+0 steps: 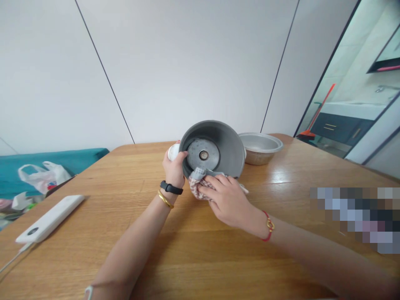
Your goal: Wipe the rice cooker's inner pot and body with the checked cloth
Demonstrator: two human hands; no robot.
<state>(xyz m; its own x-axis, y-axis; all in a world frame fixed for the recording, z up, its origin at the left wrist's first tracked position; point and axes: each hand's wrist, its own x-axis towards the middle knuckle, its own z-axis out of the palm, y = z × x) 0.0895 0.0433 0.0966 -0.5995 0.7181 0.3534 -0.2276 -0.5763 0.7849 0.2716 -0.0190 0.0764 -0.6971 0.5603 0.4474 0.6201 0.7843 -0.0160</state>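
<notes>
A rice cooker body (pixel 229 143) is tilted toward me above the wooden table, its grey inside and round heating plate (pixel 195 156) facing the camera. My left hand (pixel 175 168) grips its left side, the thumb over the rim by a white part. Against the lower front rim, my right hand (pixel 226 196) presses a bunched, patterned cloth (pixel 196 187), fingers closed over it. Behind and to the right stands the metal inner pot (pixel 261 143), upright and apart from both hands. The cooker's outer underside is mostly hidden.
The wooden table (pixel 175 258) reaches back to a white panelled wall (pixel 187 62). A white power bank (pixel 51 218) with a cable lies at the left edge. Beyond it, a plastic bag (pixel 46 175) rests by a teal seat (pixel 84 160). A blurred patch covers something at right.
</notes>
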